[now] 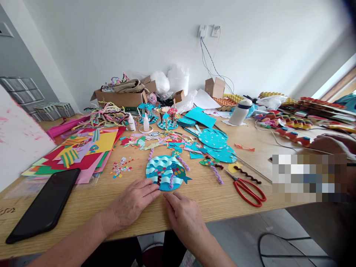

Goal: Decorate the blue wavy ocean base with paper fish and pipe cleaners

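A round blue paper disc (151,180) with light wavy paper strips lies before me. Standing on it are a dark brown twisted pipe cleaner (159,180), a purple one (171,181) and a blue paper fish (178,171) with coloured dots. My left hand (132,204) rests on the table, fingers stretched, their tips touching the disc's lower left edge. Just below the disc, my right hand (185,213) has its fingers curled together; whether they hold anything is hidden. Right of the disc lie another paper fish (209,162) on a purple pipe cleaner and red-handled scissors (249,191).
A black phone (44,204) and coloured paper sheets (108,142) lie at left. Behind are paper scraps, glue bottles (146,123), finished discs and a cardboard box (122,100). Blue paper ovals (219,148) and a white bottle (240,112) stand right, near another person's hand (329,144).
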The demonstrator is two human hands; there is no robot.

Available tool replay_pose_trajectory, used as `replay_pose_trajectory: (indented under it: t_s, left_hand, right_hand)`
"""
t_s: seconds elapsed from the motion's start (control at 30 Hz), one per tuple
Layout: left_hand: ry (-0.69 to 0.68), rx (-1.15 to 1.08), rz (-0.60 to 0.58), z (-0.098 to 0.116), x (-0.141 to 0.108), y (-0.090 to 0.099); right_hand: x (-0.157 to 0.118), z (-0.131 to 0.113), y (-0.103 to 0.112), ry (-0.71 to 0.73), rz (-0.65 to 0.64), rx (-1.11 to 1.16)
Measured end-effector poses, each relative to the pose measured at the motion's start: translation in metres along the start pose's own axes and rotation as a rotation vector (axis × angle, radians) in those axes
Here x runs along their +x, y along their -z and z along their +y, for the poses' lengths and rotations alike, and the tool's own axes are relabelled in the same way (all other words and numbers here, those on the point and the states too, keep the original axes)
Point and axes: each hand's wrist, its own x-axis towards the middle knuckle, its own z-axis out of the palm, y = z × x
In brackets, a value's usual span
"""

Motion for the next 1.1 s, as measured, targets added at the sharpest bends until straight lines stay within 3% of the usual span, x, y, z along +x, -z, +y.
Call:
replay_pose_trajectory:
  t_s: [0.33, 1.1]
  left_hand:
    - [0.105, -0.072, -0.081, 0.002, -0.002, -0.001]
    - [0.141, -0.099, -0.109, 0.004, -0.004, -0.003]
  right_hand:
    - [0.014, -0.008, -0.001, -0.082, -0.008, -0.033]
    - [0.02, -0.014, -0.002, -0.109, -0.003, -0.078]
